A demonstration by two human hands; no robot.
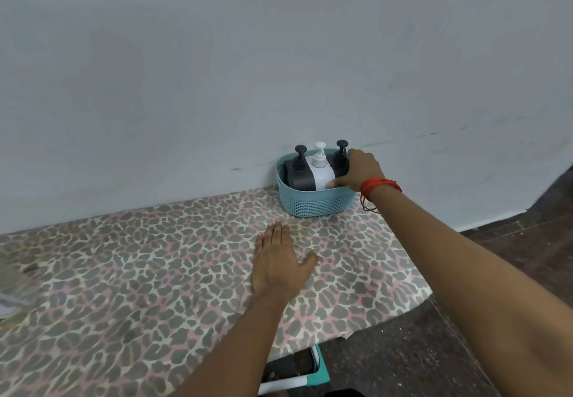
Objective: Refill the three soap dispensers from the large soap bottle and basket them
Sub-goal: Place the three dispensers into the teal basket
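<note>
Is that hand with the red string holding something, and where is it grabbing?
The right hand rests on the teal basket's right rim, thumb against the white dispenser; whether it truly grips cannot be told. The left hand lies flat on the table, holding nothing.

There is one teal basket [313, 202]. In it stand three soap dispensers. Two are dark with black pump tops, one on the left [299, 175] and one on the right [339, 161]. One is white [321, 171], in the middle. There are two hands, the left hand [279, 261] and the right hand [361, 170]. There is one bunch of red threads [376, 187] on the right wrist. There is one spotted table cover [139, 272].
</note>
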